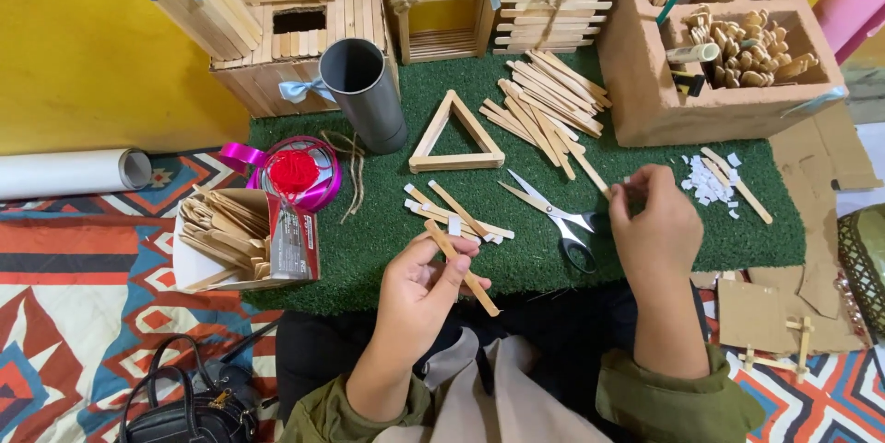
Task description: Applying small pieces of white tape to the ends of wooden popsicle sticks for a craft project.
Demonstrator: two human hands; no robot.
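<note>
A: What does the left hand (415, 291) hold?
B: A flat wooden craft stick (463, 268), its grip clamped near the upper end, over the edge of the green turf mat (387, 259).
A: And the right hand (653, 226)?
B: Fingertips pinched together on something small; what it is cannot be told, beside the scissors (553, 217).
A: Handling?
B: Likely light, stiff, snappable; best held by its flat faces.

The left hand (415, 291) pinches a craft stick (461, 267). Just beyond it lie loose sticks (454, 213), with a stick triangle (456, 134) farther back. To its right are scissors (553, 217), then the right hand (653, 226). To its left is an open box of sticks (241, 238).
</note>
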